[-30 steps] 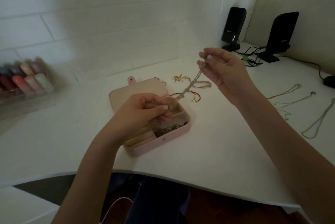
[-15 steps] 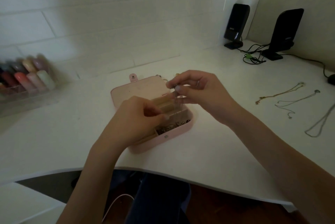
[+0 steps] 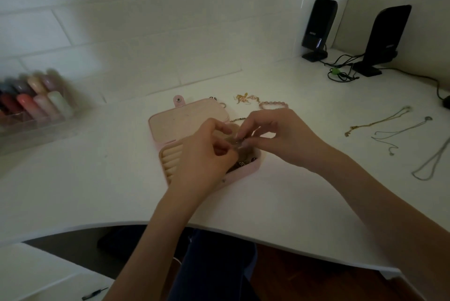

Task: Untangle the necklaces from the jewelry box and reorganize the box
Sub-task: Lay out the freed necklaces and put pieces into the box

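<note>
Two hands are held over the open pink rounded jewelry box [image 3: 170,125]. A thin chain [image 3: 239,141] is pinched between the left hand [image 3: 204,159] and the right hand [image 3: 275,135], just above the box's compartments.

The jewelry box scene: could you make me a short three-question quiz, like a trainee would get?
1. True or false: the pink jewelry box lies with its lid open.
2. Where do both hands meet? A) over the box B) by the black speakers C) at the desk edge
3. Fill in: the loose necklaces laid out on the desk lie to the person's ____.

Key:
1. True.
2. A: the left hand and right hand pinch a tangled chain above the box.
3. Right.
</note>
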The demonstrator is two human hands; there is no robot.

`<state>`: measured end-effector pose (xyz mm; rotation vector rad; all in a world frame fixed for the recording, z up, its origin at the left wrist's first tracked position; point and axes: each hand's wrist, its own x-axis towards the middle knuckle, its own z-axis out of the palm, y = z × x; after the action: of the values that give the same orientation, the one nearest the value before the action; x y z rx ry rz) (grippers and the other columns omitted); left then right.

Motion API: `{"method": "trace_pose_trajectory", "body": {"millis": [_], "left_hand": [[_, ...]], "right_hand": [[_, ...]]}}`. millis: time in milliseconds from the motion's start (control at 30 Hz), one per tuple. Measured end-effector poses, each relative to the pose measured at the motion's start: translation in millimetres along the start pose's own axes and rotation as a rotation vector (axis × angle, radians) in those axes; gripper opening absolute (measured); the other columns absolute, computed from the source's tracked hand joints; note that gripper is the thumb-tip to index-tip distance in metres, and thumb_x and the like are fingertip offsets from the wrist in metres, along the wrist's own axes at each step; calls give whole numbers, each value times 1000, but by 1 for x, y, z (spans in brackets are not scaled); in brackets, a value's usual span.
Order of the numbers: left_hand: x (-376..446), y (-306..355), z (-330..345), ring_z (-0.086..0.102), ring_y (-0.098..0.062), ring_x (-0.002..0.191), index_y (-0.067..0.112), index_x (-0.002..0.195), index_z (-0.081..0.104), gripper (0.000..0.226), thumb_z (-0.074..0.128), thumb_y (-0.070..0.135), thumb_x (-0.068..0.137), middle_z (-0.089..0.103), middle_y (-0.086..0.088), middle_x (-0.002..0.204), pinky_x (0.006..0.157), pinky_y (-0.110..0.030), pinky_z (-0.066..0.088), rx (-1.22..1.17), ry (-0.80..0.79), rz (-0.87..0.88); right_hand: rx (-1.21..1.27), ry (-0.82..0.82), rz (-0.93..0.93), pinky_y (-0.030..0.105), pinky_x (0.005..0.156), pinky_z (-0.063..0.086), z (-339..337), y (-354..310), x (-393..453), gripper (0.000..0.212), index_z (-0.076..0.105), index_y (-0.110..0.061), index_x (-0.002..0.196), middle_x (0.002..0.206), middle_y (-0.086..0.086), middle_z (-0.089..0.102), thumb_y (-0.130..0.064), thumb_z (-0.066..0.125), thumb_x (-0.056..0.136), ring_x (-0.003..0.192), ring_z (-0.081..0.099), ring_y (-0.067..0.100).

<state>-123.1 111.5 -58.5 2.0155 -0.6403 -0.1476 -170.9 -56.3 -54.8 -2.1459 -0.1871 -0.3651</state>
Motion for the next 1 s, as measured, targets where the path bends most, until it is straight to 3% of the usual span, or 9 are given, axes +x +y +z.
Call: {"method": "trace_pose_trajectory", "body": {"millis": [167, 267, 333, 433, 467, 567, 733, 900, 1000], "left_hand": [[0, -3, 2, 57, 5, 70, 27, 80, 57, 24, 65, 5, 76, 62, 11, 73, 56, -4, 41, 79, 34, 56], [0, -2, 3, 57, 9, 74, 28, 86, 59, 27, 63, 3, 77, 62, 16, 75, 61, -1, 40, 91, -11, 106], [1, -1, 6, 60, 11, 84, 31, 99, 57, 34, 66, 7, 78, 64, 20, 84, 71, -1, 41, 24, -62, 117], [2, 0, 11, 67, 0, 87, 29, 112, 51, 41, 72, 15, 79, 72, 10, 89, 82, -21, 52, -137, -131, 77], [1, 0, 12, 69, -3, 84, 26, 113, 51, 43, 73, 13, 79, 73, 5, 86, 80, -23, 54, -207, -132, 50], [1, 2, 8, 69, -3, 70, 17, 110, 52, 37, 72, 5, 80, 73, 1, 72, 63, -10, 49, -332, -126, -32], [8, -6, -3, 69, -12, 61, 5, 98, 65, 11, 64, 6, 87, 73, -2, 67, 63, -15, 52, -355, -102, -35], [6, 0, -1, 66, -12, 51, 14, 93, 63, 6, 61, 9, 90, 71, 5, 75, 53, -15, 50, -255, 2, 39], [0, 1, 3, 61, -9, 44, 19, 95, 57, 4, 57, 15, 94, 67, 12, 78, 44, -22, 49, -118, 52, 130]], "right_hand": [[-138, -88, -38, 29, 80, 54, -6, 3, -7, 25, 68, -12, 97, 90, -2, 69, 6, 67, 80, 87, 63, 10], [-13, -49, 11, 32, 80, 56, -5, 4, -11, 29, 67, -14, 96, 90, -2, 68, 8, 69, 78, 88, 65, 12], [126, 2, 33, 36, 80, 57, -2, 2, -9, 31, 67, -16, 91, 89, -4, 68, 11, 70, 75, 89, 64, 15], [244, 20, 34, 32, 82, 57, 2, 0, -8, 40, 65, -19, 93, 91, -9, 68, 16, 68, 74, 92, 63, 20], [245, 15, 35, 31, 83, 56, 2, -1, -8, 44, 65, -21, 95, 92, -8, 69, 17, 66, 74, 92, 63, 19], [204, 26, 39, 32, 83, 56, -2, -1, -9, 50, 64, -24, 104, 100, 1, 66, 17, 65, 75, 87, 62, 16], [153, 13, 31, 28, 80, 56, -8, -2, -10, 53, 63, -25, 109, 103, -4, 61, 15, 69, 74, 78, 61, 17], [109, -29, 55, 31, 79, 57, -6, -5, -10, 52, 66, -30, 104, 105, -13, 64, 13, 67, 76, 76, 61, 15], [58, -23, 76, 31, 77, 57, -4, -3, -10, 48, 66, -34, 101, 104, -17, 64, 9, 66, 78, 74, 60, 11]]}}
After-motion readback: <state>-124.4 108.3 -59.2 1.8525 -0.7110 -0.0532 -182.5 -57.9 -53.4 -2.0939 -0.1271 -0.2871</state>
